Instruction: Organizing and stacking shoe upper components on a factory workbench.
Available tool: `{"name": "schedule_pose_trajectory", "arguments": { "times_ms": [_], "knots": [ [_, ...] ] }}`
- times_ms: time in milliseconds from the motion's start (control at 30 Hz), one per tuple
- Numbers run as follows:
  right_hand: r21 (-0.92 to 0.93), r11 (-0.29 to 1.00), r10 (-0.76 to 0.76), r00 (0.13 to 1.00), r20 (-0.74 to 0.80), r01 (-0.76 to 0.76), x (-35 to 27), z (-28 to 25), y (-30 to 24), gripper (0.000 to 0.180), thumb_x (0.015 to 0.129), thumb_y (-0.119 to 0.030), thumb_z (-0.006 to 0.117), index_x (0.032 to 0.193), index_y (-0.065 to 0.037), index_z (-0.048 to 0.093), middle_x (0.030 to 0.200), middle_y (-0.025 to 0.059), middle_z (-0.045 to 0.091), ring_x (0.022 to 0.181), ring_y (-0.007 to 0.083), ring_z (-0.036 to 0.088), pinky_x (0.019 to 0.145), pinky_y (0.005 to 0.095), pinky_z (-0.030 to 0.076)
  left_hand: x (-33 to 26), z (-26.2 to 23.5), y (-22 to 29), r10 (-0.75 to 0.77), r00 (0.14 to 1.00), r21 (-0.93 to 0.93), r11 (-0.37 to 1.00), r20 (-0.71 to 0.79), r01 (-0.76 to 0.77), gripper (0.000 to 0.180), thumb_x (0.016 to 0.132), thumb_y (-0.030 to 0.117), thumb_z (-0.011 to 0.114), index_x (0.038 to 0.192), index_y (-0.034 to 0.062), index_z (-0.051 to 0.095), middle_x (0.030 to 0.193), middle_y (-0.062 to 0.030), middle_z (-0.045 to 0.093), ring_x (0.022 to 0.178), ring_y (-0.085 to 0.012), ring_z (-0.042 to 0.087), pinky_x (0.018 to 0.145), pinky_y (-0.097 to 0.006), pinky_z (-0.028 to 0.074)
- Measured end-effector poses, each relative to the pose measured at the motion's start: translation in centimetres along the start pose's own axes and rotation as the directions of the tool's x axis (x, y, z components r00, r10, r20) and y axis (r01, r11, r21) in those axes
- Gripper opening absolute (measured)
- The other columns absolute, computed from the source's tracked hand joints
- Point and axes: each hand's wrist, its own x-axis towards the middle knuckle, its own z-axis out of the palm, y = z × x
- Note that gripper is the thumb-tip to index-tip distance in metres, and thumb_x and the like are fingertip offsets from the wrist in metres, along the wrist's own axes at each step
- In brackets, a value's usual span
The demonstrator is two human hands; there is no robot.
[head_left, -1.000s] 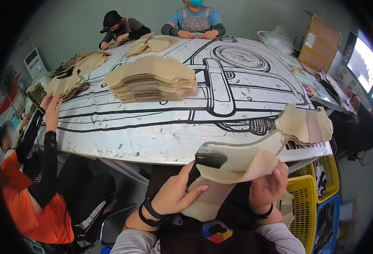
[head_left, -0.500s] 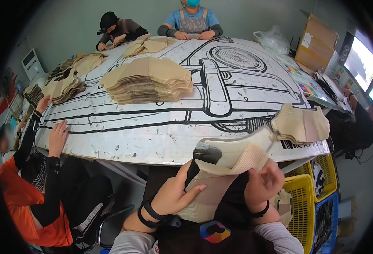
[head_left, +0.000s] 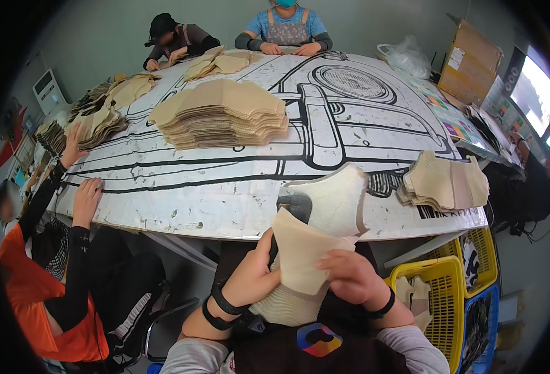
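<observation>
A cut fabric piece (head_left: 309,249) hangs over my lap at the table's near edge. Its beige mesh layer is folded down toward me, and a pale inner layer (head_left: 337,198) with a dark grey patch (head_left: 297,204) shows behind it. My left hand (head_left: 250,280) is closed round the left side, thumb in front. With its fingers bent at the right edge of the folded layer, my right hand (head_left: 355,279) grips the cloth. The fingertips behind the cloth are hidden. A small stack of similar beige pieces (head_left: 446,181) lies on the table to the right.
A tall stack of beige pieces (head_left: 219,115) stands mid-table on the printed white cover (head_left: 225,215). Yellow (head_left: 443,305) and blue baskets (head_left: 479,324) sit low at right. A person in orange (head_left: 44,293) reaches onto the table at left; two others work across it.
My right hand has moved left, bringing the mesh layer with it and folding it down toward me. More of the pale inner layer now shows. The left hand keeps its hold.
</observation>
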Motion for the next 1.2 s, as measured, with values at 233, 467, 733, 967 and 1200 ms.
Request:
{"name": "schedule_pose_trajectory", "arguments": {
  "times_ms": [233,467,733,967,1200],
  "knots": [
    [-0.656,0.745,-0.042,0.973,-0.229,-0.122,1.2,-1.2,-1.7,0.037,0.061,-0.002,0.064,0.097,-0.005,0.065,0.1,0.0075,0.059,0.075,0.019,0.049,0.066,0.027,0.042,0.1,-0.3,3.3,-0.124,0.992,0.031,0.992,0.036,0.122,0.068,0.083,0.02,0.06,0.135,0.0011,0.021,0.105,-0.0184,0.058,0.071,-0.0222,0.061,0.061,-0.027,0.045],
    [-0.676,0.725,-0.219,0.975,-0.039,0.136,1.5,-1.1,-2.6,0.02,0.065,-0.011,0.061,0.083,-0.013,0.053,0.106,0.0034,0.062,0.076,0.0149,0.045,0.06,0.0244,0.038,-0.3,0.2,1.4,-0.028,0.995,0.103,0.995,0.096,0.018,0.078,0.079,0.017,0.059,0.138,0.0035,0.01,0.098,-0.0235,0.059,0.079,-0.0353,0.062,0.07,-0.035,0.048],
    [-0.613,0.729,-0.237,0.953,0.19,0.304,2.1,-0.2,-4.4,0.02,0.07,-0.011,0.058,0.087,-0.017,0.05,0.098,0.001,0.062,0.078,0.0119,0.057,0.063,0.0229,0.04,0.2,-0.1,0.5,-0.051,0.995,0.013,0.999,0.09,0.05,0.078,0.079,0.019,0.058,0.139,0.0066,0.01,0.101,-0.0214,0.059,0.086,-0.0313,0.062,0.076,-0.034,0.047],
    [-0.592,0.805,-0.028,0.999,0.035,0.043,2.2,0.2,-3.1,0.016,0.067,-0.006,0.056,0.082,-0.003,0.053,0.105,0.0148,0.06,0.076,0.0218,0.057,0.068,0.0331,0.047,-0.6,0.4,1.2,0.004,1.0,0.225,0.974,-0.024,0.002,0.077,0.077,0.012,0.057,0.139,0.0037,0.01,0.095,-0.0253,0.059,0.081,-0.0387,0.061,0.07,-0.039,0.048],
    [-0.422,0.906,0.031,0.994,0.108,0.018,1.7,0.0,-2.3,0.023,0.068,-0.005,0.058,0.09,-0.001,0.052,0.111,0.0172,0.057,0.082,0.0245,0.055,0.072,0.034,0.045,-0.5,0.7,1.6,0.018,0.999,0.246,0.969,-0.045,-0.006,0.077,0.075,0.009,0.057,0.137,0.003,0.013,0.092,-0.0258,0.059,0.079,-0.0408,0.059,0.067,-0.041,0.048]
  ]
}}
